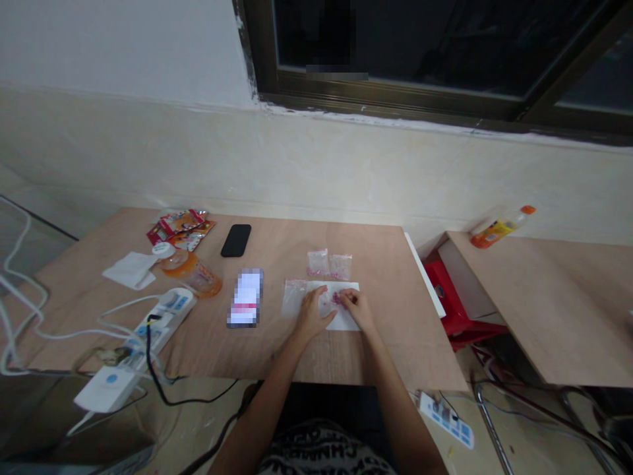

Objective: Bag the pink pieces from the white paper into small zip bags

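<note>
Honestly can't tell heading or long axis of tiny pink pieces [336, 299] on rectangular white paper [347, 322], partly hidden by right hand [357, 305] at 3 o'clock, bunched, can't tell if gripping; with left hand [311, 315] spread at 8.

Pale capitals are running across dark shirt [326, 454], one row seemingly reading "CHNM", other letters blurring. White-capped bottle [195, 272], orange-capped bottle [498, 231] and red packets [180, 225] are bearing print too small for reading; phone screen [246, 297] is showing only pixelated blocks.

A person's left hand [312, 315] is over white paper [346, 322], the right hand [357, 306] at small pink pieces [336, 299]. Two phones [236, 240] and an orange bottle [194, 272] are farther left
</note>
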Action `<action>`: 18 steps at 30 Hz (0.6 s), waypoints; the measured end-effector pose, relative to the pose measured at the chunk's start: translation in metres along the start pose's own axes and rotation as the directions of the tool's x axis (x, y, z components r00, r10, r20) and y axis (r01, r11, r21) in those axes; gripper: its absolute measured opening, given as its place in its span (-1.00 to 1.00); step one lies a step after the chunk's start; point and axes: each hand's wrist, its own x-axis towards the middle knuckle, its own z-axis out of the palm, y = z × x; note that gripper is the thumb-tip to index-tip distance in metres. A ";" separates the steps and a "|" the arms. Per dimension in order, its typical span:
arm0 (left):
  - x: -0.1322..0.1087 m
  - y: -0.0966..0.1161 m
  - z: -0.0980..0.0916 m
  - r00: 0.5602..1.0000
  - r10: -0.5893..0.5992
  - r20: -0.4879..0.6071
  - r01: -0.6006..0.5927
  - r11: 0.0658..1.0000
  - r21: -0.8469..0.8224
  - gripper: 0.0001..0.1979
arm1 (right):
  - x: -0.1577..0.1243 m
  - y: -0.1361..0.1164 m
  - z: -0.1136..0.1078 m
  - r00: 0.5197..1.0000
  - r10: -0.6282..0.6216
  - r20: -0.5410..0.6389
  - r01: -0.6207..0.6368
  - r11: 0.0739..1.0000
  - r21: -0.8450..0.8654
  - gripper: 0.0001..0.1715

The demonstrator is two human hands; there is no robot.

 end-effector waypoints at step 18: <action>0.000 0.000 0.001 1.000 0.001 -0.012 -0.001 1.000 0.000 -0.30 | 0.025 0.019 -0.019 0.999 -0.012 -0.039 -0.007 0.891 -0.454 -0.64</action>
